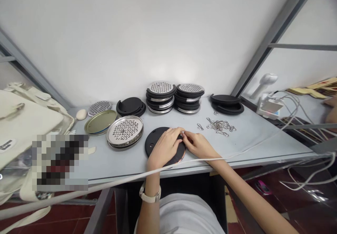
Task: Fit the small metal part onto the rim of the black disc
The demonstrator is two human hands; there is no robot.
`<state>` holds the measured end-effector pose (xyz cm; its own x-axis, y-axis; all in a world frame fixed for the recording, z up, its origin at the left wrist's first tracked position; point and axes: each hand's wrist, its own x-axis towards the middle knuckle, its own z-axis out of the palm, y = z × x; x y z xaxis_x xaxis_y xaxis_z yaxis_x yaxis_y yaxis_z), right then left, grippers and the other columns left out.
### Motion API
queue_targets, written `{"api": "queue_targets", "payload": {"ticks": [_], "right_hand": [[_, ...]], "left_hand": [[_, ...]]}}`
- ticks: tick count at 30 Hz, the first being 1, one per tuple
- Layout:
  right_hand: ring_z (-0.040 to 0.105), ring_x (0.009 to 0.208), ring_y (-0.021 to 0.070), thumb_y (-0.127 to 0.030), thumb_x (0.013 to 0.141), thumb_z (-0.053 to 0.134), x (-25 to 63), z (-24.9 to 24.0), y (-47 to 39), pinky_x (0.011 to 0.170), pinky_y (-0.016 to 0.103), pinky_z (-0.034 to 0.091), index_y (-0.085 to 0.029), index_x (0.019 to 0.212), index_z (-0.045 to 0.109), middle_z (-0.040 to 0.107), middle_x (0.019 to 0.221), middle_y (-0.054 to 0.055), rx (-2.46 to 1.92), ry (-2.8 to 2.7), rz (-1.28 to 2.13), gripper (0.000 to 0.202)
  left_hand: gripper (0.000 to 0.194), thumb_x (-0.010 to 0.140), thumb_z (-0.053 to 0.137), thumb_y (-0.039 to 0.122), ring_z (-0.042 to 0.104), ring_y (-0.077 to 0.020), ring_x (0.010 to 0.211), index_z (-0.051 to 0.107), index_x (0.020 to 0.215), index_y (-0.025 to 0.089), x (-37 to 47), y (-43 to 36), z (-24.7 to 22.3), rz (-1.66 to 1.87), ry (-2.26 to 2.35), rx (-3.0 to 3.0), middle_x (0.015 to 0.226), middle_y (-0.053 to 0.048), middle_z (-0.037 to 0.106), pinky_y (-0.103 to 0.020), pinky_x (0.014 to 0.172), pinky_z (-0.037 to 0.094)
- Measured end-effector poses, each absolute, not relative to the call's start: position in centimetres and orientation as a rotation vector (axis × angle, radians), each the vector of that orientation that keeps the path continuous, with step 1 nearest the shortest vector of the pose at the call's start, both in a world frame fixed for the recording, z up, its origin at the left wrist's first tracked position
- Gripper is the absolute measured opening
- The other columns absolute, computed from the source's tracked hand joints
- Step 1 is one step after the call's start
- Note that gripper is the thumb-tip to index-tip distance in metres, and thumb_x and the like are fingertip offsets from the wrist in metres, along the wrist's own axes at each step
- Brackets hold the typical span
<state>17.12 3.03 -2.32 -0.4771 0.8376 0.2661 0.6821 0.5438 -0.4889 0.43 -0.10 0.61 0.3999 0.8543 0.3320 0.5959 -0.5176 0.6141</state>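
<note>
Both my hands meet over the black round disc [158, 143] lying flat near the surface's [250, 139] front edge: my left hand [166, 146] presses on it, fingers curled, while my right hand [198, 145] pinches something small at its rim. Beyond lie loose metal clips [220, 125] and stacked perforated lids [161, 97].

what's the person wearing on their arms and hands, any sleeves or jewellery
Both forearms are bare, with no sleeves or gloves in view. The left hand has a watch at the wrist, with a pale cream strap. The right hand and its wrist carry nothing visible. No rings can be made out.
</note>
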Motion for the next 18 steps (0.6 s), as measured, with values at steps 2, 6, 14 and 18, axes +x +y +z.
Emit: {"api": "queue_targets", "payload": {"ticks": [2,6,14,18], "right_hand": [[0.056,0.054,0.0139,-0.028,0.093,0.034,17.11,-2.30,3.00,0.054,0.022,0.032,-0.018,0.082,0.057,0.063,0.066,0.003,-1.231,-2.311,0.427,0.027],[0.056,0.054,0.0138,-0.028,0.093,0.034,17.03,-2.22,2.97,0.054,0.022,0.032,-0.018,0.081,0.057,0.063,0.065,0.003,-1.228,-2.307,0.429,0.028],[0.059,0.057,0.0147,-0.027,0.093,0.034,17.11,-2.21,3.08,0.054,0.022,0.032,-0.017,0.086,0.059,0.065,0.069,0.004,-1.225,-2.316,0.446,0.028],[0.059,0.056,0.0146,-0.027,0.093,0.034,17.10,-2.24,3.10,0.054,0.022,0.033,-0.018,0.084,0.058,0.065,0.069,0.004,-1.218,-2.310,0.448,0.028]], "left_hand": [[0.027,0.088,0.044,0.010,0.051,-0.0191,0.105,0.049,0.111,0.023,0.42,-0.10,0.61,0.879,1.249,2.265,0.110,-0.003,0.057,-0.033,0.091,0.044],[0.026,0.088,0.045,0.010,0.051,-0.0190,0.105,0.049,0.111,0.023,0.39,-0.07,0.54,0.872,1.256,2.267,0.110,-0.003,0.057,-0.033,0.091,0.043],[0.026,0.088,0.044,0.009,0.051,-0.0188,0.104,0.049,0.111,0.023,0.36,-0.11,0.52,0.875,1.251,2.273,0.110,-0.002,0.057,-0.033,0.091,0.043],[0.026,0.088,0.045,0.009,0.050,-0.0184,0.104,0.049,0.111,0.023,0.38,-0.17,0.60,0.876,1.253,2.270,0.110,-0.002,0.057,-0.033,0.091,0.043]]}}
